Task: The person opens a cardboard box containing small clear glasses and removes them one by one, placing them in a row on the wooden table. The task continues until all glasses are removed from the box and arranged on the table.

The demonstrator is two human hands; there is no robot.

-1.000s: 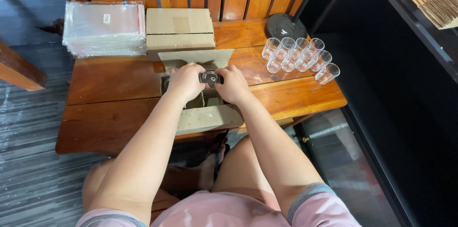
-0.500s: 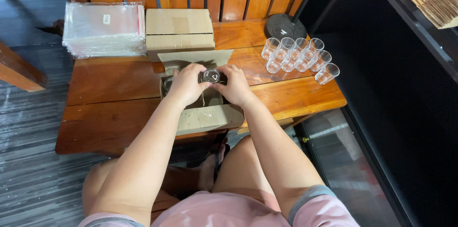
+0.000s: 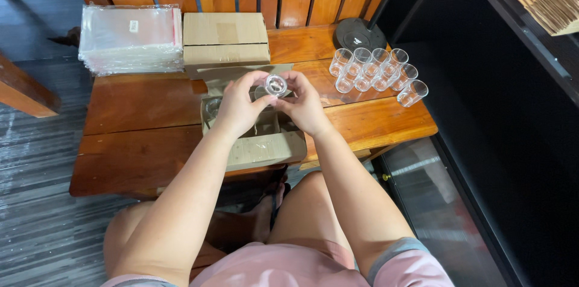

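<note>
both hands (image 3: pixel 272 105) cupped around small glass (image 3: pixel 275 85)

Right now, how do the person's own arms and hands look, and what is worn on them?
Both arms are bare from the hands up to the upper arm. The left hand and the right hand wear no gloves, and no ring, watch or bracelet shows. Short pink sleeves with a grey band at the edge cover the upper arms near the bottom of the picture.
</note>
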